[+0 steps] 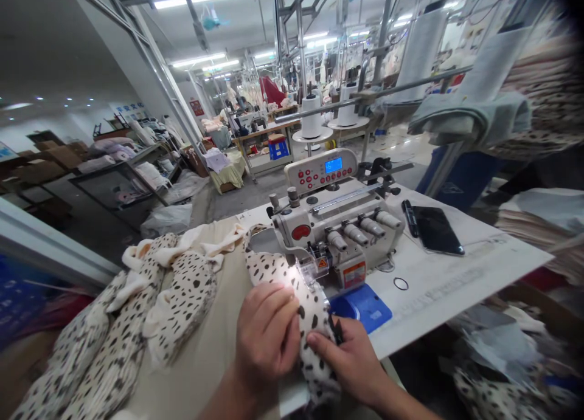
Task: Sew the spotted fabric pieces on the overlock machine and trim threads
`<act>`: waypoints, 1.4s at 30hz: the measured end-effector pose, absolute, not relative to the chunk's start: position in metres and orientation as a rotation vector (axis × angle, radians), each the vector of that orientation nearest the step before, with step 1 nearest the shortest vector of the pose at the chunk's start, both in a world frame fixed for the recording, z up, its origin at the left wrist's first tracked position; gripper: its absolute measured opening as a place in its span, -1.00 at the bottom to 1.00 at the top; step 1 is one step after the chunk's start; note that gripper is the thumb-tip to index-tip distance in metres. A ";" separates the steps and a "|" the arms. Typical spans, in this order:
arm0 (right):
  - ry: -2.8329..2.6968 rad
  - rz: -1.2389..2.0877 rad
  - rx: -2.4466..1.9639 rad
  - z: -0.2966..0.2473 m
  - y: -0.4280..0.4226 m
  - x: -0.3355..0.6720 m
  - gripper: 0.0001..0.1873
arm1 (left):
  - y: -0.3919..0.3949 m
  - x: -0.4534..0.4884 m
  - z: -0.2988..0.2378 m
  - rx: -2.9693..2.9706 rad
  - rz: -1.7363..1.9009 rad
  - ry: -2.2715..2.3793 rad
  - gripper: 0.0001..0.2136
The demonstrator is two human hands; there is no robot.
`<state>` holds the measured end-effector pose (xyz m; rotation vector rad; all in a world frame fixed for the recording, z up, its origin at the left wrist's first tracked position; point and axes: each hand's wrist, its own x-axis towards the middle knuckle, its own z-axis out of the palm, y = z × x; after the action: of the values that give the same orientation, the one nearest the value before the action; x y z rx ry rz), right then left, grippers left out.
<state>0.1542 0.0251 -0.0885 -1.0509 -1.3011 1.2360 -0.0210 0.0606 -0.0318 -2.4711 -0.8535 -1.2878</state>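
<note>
A piece of white fabric with black spots (314, 307) lies under the lit needle area of an overlock sewing machine (296, 228) and hangs down toward me. My right hand (358, 359) grips its right edge, thumb on top and fingers beneath. A small dark thing (338, 333) shows by those fingers; its kind is unclear. My left hand (267, 329) is closed at the fabric's left edge, fingertips pinched together on the cloth just in front of the machine. Part of the fabric behind my left hand is hidden.
Spotted fabric pieces (187, 292) are heaped on the left of the table. On the right lie a phone (438, 230), a black marker-like object (409, 218), a black ring (401, 284) and a blue plate (369, 307). Thread cones (311, 117) stand behind the machine.
</note>
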 end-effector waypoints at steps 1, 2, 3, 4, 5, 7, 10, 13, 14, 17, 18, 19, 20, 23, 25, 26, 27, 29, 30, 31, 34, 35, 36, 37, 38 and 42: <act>-1.305 1.229 -1.045 -0.088 0.025 0.154 -0.59 | 0.060 -0.020 -0.032 -2.488 -1.284 -0.783 -0.73; -1.313 1.221 -1.040 -0.088 0.025 0.154 -0.58 | 0.059 -0.020 -0.031 -2.511 -1.271 -0.704 -0.73; -1.321 1.210 -1.038 -0.087 0.025 0.154 -0.58 | 0.058 -0.019 -0.031 -2.538 -1.254 -0.634 -0.73; -1.329 1.200 -1.035 -0.087 0.025 0.154 -0.58 | 0.058 -0.018 -0.030 -2.568 -1.233 -0.588 -0.72; -1.334 1.195 -1.032 -0.087 0.025 0.154 -0.58 | 0.058 -0.018 -0.029 -2.594 -1.216 -0.571 -0.71; -1.324 1.197 -1.029 -0.086 0.024 0.155 -0.58 | 0.058 -0.017 -0.027 -2.634 -1.201 -0.605 -0.68; -1.285 1.230 -1.033 -0.086 0.023 0.158 -0.58 | 0.059 -0.018 -0.025 -2.652 -1.216 -0.706 -0.65; -1.224 1.274 -1.027 -0.084 0.021 0.160 -0.58 | 0.062 -0.020 -0.025 -2.622 -1.233 -0.757 -0.67; -1.209 1.277 -1.024 -0.083 0.021 0.161 -0.58 | 0.063 -0.020 -0.026 -2.603 -1.231 -0.779 -0.68; -1.219 1.256 -1.022 -0.081 0.021 0.160 -0.59 | 0.065 -0.022 -0.030 -2.541 -1.208 -0.877 -0.67; -1.234 1.248 -1.024 -0.081 0.021 0.160 -0.60 | 0.065 -0.022 -0.031 -2.519 -1.213 -0.902 -0.67; -1.247 1.241 -1.027 -0.082 0.021 0.159 -0.60 | 0.065 -0.022 -0.032 -2.500 -1.231 -0.906 -0.67; -1.259 1.231 -1.027 -0.083 0.021 0.159 -0.61 | 0.064 -0.022 -0.033 -2.487 -1.258 -0.890 -0.67; -1.298 1.194 -1.015 -0.088 0.022 0.158 -0.65 | 0.060 -0.021 -0.032 -2.504 -1.319 -0.723 -0.69; -1.326 1.165 -1.013 -0.090 0.022 0.158 -0.67 | 0.057 -0.020 -0.030 -2.549 -1.289 -0.588 -0.71; -1.336 1.149 -1.017 -0.091 0.022 0.158 -0.68 | 0.057 -0.019 -0.029 -2.571 -1.259 -0.544 -0.72; -1.342 1.136 -1.020 -0.091 0.022 0.158 -0.67 | 0.056 -0.018 -0.028 -2.593 -1.223 -0.517 -0.72; -1.351 1.124 -1.009 -0.090 0.023 0.157 -0.65 | 0.057 -0.017 -0.028 -2.630 -1.158 -0.521 -0.71; -1.356 1.121 -0.999 -0.090 0.023 0.157 -0.64 | 0.057 -0.017 -0.027 -2.644 -1.134 -0.544 -0.70; -1.362 1.118 -0.992 -0.090 0.023 0.157 -0.62 | 0.058 -0.016 -0.027 -2.651 -1.120 -0.571 -0.70; -1.375 1.109 -1.003 -0.091 0.023 0.156 -0.58 | 0.059 -0.016 -0.026 -2.638 -1.133 -0.664 -0.72; -1.374 1.117 -1.002 -0.091 0.022 0.156 -0.58 | 0.059 -0.016 -0.026 -2.635 -1.144 -0.689 -0.73; -1.370 1.135 -0.991 -0.092 0.022 0.156 -0.59 | 0.060 -0.016 -0.026 -2.631 -1.157 -0.712 -0.73; -1.364 1.160 -0.974 -0.092 0.021 0.156 -0.61 | 0.060 -0.016 -0.026 -2.630 -1.167 -0.731 -0.73; -1.353 1.181 -0.955 -0.092 0.021 0.157 -0.63 | 0.061 -0.016 -0.026 -2.625 -1.176 -0.751 -0.73; -1.304 1.242 -0.907 -0.090 0.018 0.159 -0.66 | 0.061 -0.017 -0.026 -2.574 -1.203 -0.812 -0.75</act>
<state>0.1591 0.0180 -0.0904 -0.9067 -1.3040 1.2421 -0.0173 0.0613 -0.0261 -2.5735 -0.8123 -1.2032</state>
